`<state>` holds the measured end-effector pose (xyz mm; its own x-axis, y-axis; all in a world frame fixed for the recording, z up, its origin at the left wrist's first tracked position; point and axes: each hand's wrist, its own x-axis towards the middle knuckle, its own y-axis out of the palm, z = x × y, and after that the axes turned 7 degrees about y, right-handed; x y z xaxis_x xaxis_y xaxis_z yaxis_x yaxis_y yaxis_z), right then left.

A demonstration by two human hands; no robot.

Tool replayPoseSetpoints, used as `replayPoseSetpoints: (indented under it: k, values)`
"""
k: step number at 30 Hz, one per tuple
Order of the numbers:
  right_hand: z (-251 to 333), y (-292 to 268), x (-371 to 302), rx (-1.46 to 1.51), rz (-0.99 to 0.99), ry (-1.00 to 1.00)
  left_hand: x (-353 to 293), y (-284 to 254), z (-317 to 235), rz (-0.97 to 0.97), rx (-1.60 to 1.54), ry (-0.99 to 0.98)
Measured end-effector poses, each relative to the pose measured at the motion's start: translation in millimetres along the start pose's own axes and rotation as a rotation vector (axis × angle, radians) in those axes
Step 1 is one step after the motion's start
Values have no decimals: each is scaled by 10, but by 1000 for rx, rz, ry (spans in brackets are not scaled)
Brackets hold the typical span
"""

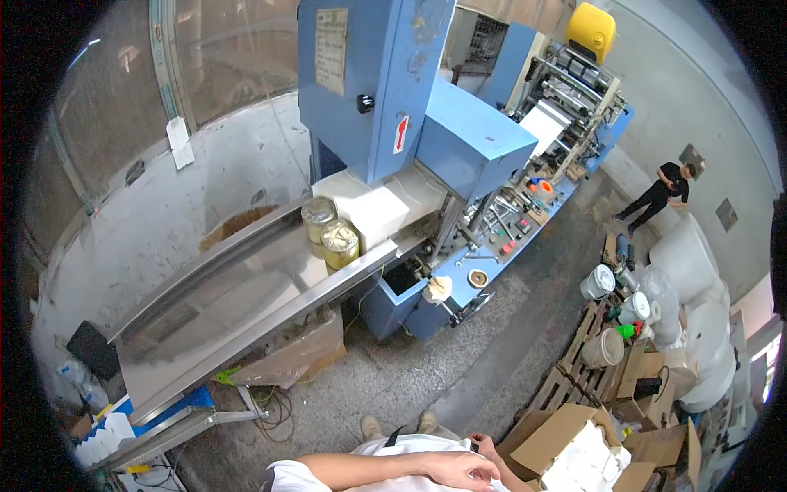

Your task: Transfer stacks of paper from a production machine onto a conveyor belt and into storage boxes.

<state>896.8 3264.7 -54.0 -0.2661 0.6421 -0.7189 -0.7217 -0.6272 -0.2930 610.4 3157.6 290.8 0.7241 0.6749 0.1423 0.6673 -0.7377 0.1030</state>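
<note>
A: Nearest thing?
B: Open cardboard box (pixel 526 444), white pieces (pixel 584 461) inside. Left hand (pixel 461 470) and right hand (pixel 487 448), both just left of the box.
A: Fingers?
B: Left loosely bent, nothing visible in them; right by a small dark item (pixel 474 448). Can't tell if either grips.
A: Handling tip?
B: My call: any reach in works best from above, between the box's flaps, pinching lightly. Blue machine (pixel 479 123) stands well apart, up-left of the box.
</note>
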Motion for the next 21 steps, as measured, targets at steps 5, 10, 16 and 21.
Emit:
replayPoseSetpoints:
  k: [5, 10, 16, 21]
  values:
    - [144, 82, -88, -90, -49, -26, -66, -30, -16, -14, -11, 18]
    - [81, 102, -38, -36, -48, -17, -119, -76, -71, 3, -21, 21]
    - [90, 155, 9, 21, -27, 15, -244, -129, -86, 10, -16, 17]
    - [-35, 67, 106, 69, -74, 59, -285, -189, -110, 32, -4, 50]
